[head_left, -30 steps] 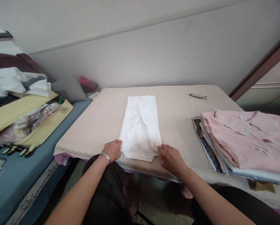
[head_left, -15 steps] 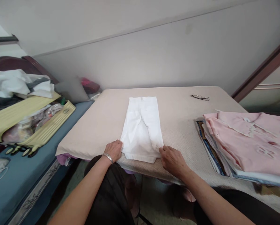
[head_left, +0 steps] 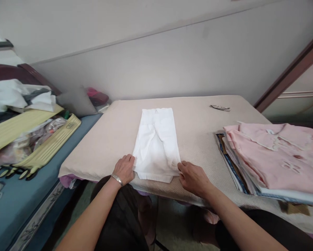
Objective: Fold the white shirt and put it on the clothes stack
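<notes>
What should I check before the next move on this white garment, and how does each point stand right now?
1. Left hand at the near left corner of the white garment: ok.
2. Right hand at the near right corner: ok.
3. Fingers actually pinching the cloth: cannot tell.
4. Garment flat on the beige pad: not ok, a crease runs down the middle.
5. Bare pad beyond the garment's far edge: ok.
6. Pink shirt stack and glasses apart from the garment: ok.
</notes>
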Demonstrator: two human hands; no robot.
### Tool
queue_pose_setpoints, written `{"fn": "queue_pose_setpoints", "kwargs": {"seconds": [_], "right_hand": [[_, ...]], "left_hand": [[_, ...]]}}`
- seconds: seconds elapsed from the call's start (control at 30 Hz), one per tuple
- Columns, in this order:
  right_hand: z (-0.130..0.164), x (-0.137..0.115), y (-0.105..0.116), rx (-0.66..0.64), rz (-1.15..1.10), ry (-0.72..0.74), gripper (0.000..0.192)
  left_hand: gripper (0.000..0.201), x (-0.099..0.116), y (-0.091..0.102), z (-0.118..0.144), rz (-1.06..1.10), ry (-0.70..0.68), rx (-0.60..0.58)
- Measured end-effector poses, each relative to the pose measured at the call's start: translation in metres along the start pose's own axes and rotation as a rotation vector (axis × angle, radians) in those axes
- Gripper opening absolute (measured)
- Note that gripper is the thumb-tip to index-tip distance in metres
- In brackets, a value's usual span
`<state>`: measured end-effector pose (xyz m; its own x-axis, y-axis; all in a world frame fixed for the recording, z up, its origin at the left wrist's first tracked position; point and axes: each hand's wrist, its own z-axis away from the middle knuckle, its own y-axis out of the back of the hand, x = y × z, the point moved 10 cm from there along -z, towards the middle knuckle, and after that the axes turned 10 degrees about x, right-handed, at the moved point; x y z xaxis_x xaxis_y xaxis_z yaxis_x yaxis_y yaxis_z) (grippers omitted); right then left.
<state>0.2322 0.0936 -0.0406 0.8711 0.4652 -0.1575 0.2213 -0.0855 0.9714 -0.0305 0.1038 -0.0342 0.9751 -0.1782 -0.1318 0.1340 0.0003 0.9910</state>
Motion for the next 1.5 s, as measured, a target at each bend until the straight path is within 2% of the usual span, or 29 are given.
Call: {"fn": "queue_pose_setpoints", "kwargs": {"seconds": [0.1, 0.23, 0.3, 0.4, 0.47, 0.57, 0.67, 0.73, 1.0, 1.17, 1.23, 1.37, 1.5], "right_hand": [[-0.001, 0.003, 0.015, 0.102, -0.063, 0.008, 0.026], [-0.002, -0.001, 0.008, 0.047, -0.224, 0.058, 0.035], [-0.006, 0.011, 0.01, 0.071, -0.287, -0.032, 0.032], [-0.011, 0.035, 0.021, 0.191, -0.318, -0.213, 0.021], [-0.013, 0.036, 0.022, 0.216, -0.312, -0.248, 0.014], [-0.015, 0.017, 0.009, 0.149, -0.227, -0.191, 0.019], [-0.014, -0.002, -0.012, 0.038, -0.076, -0.123, 0.012], [-0.015, -0.008, -0.019, 0.009, -0.015, -0.097, 0.011], [-0.011, -0.021, -0.009, -0.011, -0.001, 0.041, 0.013], [0.003, -0.034, -0.002, 0.06, 0.059, 0.165, 0.048], [0.004, -0.037, -0.004, 0.103, 0.1, 0.185, 0.054], [-0.003, -0.038, -0.005, 0.146, 0.179, 0.19, 0.031], [-0.009, -0.034, 0.009, 0.116, 0.144, 0.164, 0.021]], "left_hand": [[0.046, 0.016, 0.0, 0.003, 0.047, -0.155, 0.015], [0.041, 0.017, -0.008, 0.001, 0.049, -0.179, -0.019], [0.039, 0.016, -0.008, -0.001, 0.05, -0.188, -0.004], [0.037, 0.014, -0.008, -0.003, 0.055, -0.189, 0.024], [0.037, 0.013, -0.007, -0.004, 0.061, -0.188, 0.043], [0.038, 0.014, -0.007, -0.004, 0.072, -0.201, 0.067], [0.039, 0.014, -0.007, -0.004, 0.078, -0.21, 0.082], [0.041, 0.013, -0.007, -0.004, 0.08, -0.213, 0.084], [0.041, 0.019, -0.009, -0.001, 0.021, -0.233, 0.078], [0.037, 0.022, -0.014, -0.003, -0.022, -0.243, 0.097], [0.032, 0.021, -0.015, -0.004, -0.025, -0.235, 0.103], [0.029, 0.02, -0.007, -0.006, 0.013, -0.224, 0.14], [0.03, 0.021, 0.011, 0.0, 0.086, -0.248, 0.228]]}}
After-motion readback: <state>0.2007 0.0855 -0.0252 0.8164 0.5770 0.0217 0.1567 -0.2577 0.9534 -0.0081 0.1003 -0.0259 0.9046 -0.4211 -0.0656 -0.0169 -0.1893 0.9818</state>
